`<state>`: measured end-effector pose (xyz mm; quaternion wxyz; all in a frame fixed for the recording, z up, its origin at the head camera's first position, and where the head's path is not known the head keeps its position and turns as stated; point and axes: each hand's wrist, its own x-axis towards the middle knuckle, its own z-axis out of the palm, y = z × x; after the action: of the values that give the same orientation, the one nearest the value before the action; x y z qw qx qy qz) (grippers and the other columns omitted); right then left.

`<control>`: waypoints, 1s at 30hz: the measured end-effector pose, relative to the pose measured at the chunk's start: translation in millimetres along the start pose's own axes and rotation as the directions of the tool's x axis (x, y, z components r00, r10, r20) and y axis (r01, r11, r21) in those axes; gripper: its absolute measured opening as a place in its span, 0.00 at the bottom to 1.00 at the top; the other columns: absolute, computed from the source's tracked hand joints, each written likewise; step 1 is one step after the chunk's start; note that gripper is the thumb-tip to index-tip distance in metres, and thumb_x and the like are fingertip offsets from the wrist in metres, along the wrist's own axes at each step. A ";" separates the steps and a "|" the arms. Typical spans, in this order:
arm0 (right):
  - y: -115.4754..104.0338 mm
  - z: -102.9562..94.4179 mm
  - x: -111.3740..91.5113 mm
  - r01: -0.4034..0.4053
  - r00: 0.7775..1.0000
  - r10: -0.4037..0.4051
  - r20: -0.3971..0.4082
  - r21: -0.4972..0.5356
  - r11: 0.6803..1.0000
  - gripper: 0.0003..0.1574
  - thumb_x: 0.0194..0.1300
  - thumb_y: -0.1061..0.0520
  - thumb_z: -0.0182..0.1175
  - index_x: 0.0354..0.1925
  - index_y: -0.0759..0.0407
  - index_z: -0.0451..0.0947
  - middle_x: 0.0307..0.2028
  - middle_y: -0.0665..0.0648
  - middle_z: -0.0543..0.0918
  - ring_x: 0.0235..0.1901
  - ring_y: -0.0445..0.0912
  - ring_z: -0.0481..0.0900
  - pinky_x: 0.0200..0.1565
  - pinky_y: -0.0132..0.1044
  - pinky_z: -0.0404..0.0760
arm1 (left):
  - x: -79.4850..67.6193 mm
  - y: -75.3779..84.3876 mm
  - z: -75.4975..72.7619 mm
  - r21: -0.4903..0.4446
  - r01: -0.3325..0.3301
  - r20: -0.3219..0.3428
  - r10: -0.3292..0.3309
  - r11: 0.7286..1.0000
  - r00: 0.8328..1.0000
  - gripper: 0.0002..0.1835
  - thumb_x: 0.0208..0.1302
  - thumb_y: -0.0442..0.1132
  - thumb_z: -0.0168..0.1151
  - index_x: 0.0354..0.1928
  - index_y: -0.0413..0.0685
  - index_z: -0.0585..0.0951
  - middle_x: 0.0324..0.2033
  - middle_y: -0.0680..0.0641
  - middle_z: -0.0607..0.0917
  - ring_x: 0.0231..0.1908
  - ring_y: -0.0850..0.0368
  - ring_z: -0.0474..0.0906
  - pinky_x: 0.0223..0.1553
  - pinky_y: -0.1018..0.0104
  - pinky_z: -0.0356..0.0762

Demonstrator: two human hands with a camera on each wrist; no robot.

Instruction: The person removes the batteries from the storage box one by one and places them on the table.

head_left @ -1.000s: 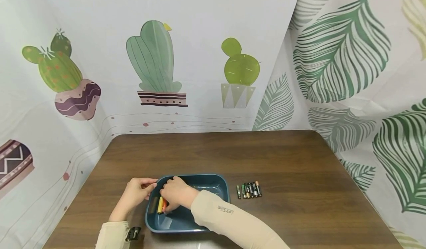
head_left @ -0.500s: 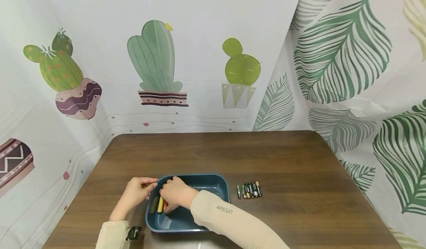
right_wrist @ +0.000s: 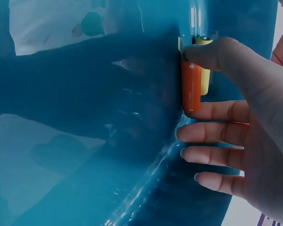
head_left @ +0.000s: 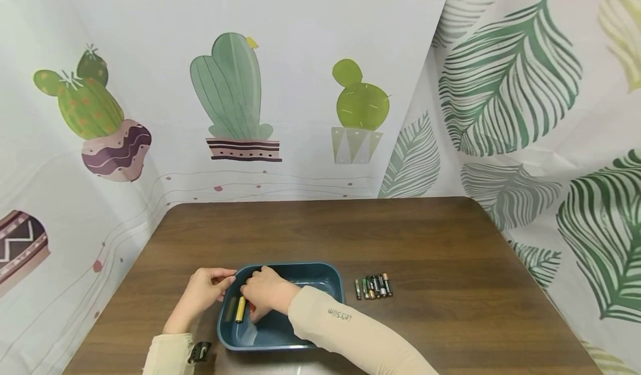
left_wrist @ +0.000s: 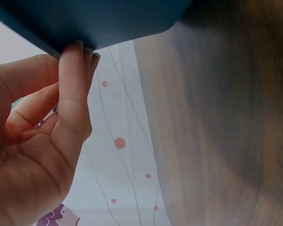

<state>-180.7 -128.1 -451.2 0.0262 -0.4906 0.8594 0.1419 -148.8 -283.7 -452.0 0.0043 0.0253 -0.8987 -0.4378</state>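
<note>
A blue tray [head_left: 276, 329] with raised walls sits on the table, and my left hand [head_left: 206, 286] pinches its rim at the far left corner. In the left wrist view, the thumb and fingertips meet at the tray's edge. Inside the tray my right hand [head_left: 267, 290] holds an orange battery [right_wrist: 191, 87], thumb near its upper end and index finger at its lower end. The other fingers reach toward the tray's wall. A yellow battery [head_left: 240, 310] stands out just left of the right hand, and the right wrist view shows it behind the orange one.
Several small batteries [head_left: 378, 286], mostly dark and green, lie in a row on the brown wooden table [head_left: 425, 252] right of the tray. A black wrist device [head_left: 200, 352] is by the left sleeve. A cactus-print cloth [head_left: 300, 85] hangs behind the table.
The orange battery has shifted slightly right, away from the yellow one, and is now mostly covered by my right hand in the head view. My left hand keeps its place on the rim.
</note>
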 end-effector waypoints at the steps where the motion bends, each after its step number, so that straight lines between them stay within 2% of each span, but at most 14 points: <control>1: -0.2 0.5 0.0 0.000 1.000 0.000 0.001 0.004 1.000 0.25 0.42 0.30 0.60 0.36 0.40 0.73 0.33 0.40 0.77 0.37 0.39 0.72 0.40 0.33 0.69 | 0.3 -0.2 0.3 -0.002 0.003 0.000 -0.003 1.000 1.000 0.09 0.54 0.30 0.60 0.38 0.36 0.81 0.22 0.45 0.81 0.17 0.56 0.76 0.19 0.67 0.77; 6: -1.6 1.8 0.0 -0.004 1.000 0.003 0.010 0.013 1.000 0.25 0.41 0.30 0.61 0.34 0.40 0.72 0.32 0.40 0.77 0.37 0.38 0.72 0.40 0.32 0.69 | 0.1 -1.3 1.5 0.004 0.000 0.001 0.000 1.000 1.000 0.09 0.54 0.30 0.60 0.38 0.36 0.81 0.21 0.46 0.81 0.17 0.57 0.75 0.18 0.69 0.76; 15: -2.0 1.6 -1.8 -0.004 1.000 0.004 0.020 -0.002 1.000 0.30 0.40 0.28 0.60 0.38 0.40 0.72 0.34 0.39 0.76 0.37 0.38 0.72 0.40 0.31 0.68 | -0.8 -0.3 1.6 0.010 -0.006 0.004 0.006 1.000 1.000 0.10 0.54 0.31 0.60 0.39 0.36 0.81 0.21 0.46 0.81 0.17 0.57 0.75 0.19 0.69 0.76; 26: 8.0 -12.9 -17.3 0.031 0.999 -0.031 0.020 0.008 0.999 0.35 0.39 0.27 0.60 0.45 0.40 0.71 0.34 0.39 0.76 0.38 0.37 0.71 0.43 0.32 0.69 | 0.3 0.2 1.0 0.027 -0.001 -0.009 0.002 1.000 1.000 0.09 0.54 0.31 0.60 0.38 0.37 0.82 0.18 0.47 0.79 0.16 0.58 0.74 0.18 0.70 0.75; 30: 14.7 -16.9 -25.1 0.032 0.999 -0.032 0.004 0.016 0.999 0.37 0.39 0.28 0.60 0.47 0.41 0.71 0.35 0.41 0.76 0.37 0.37 0.70 0.41 0.32 0.68 | 0.0 0.8 0.9 0.028 -0.006 -0.013 0.006 1.000 1.000 0.09 0.54 0.31 0.60 0.38 0.37 0.82 0.18 0.46 0.79 0.16 0.58 0.74 0.17 0.70 0.75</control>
<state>-178.7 -104.6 -427.2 0.0341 -0.5036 0.8526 0.1355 -148.8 -282.5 -452.0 0.0112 0.0254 -0.9048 -0.4249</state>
